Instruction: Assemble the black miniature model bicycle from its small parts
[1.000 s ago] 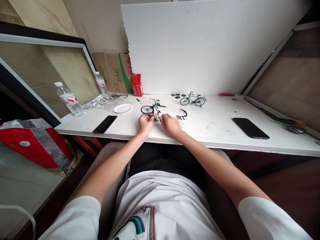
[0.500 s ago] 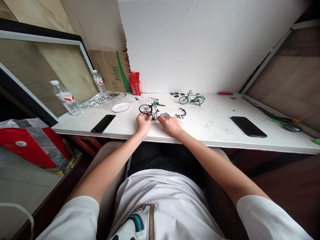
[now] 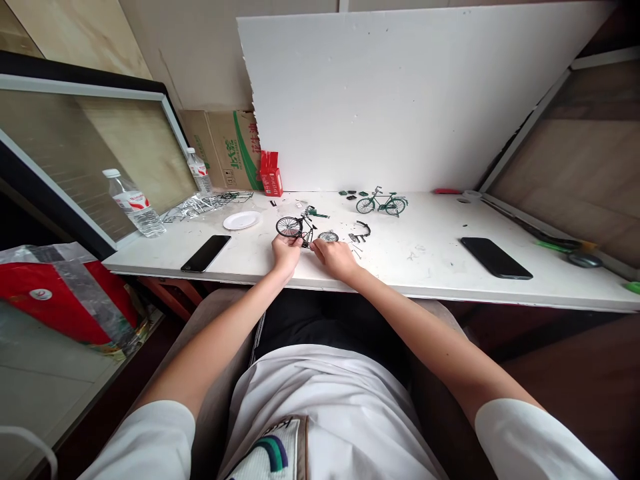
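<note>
A small black model bicycle (image 3: 289,227), with its front wheel and handlebars on and no rear wheel seen on the frame, is in my left hand (image 3: 287,253), whose fingers close on its lower part. My right hand (image 3: 336,258) is at the rear of the frame with thumb and fingertips pinched together; what lies between them is too small to make out. Just beyond the right fingers a loose spoked wheel (image 3: 329,236) lies on the table. A curved black fender piece (image 3: 364,228) and small black parts (image 3: 357,238) lie right of it. Green parts (image 3: 317,213) lie behind the bicycle.
A green model bicycle (image 3: 382,202) stands at the back of the white table (image 3: 415,267). Phones lie left (image 3: 206,253) and right (image 3: 495,257). A white plate (image 3: 243,221), water bottles (image 3: 134,203), a red box (image 3: 271,175) and plastic sprues (image 3: 215,202) are on the left.
My right hand has drawn its fingers closer together at the bicycle's rear, showing more of the loose wheel. The left hand keeps its hold. The whole view has shifted slightly down.
</note>
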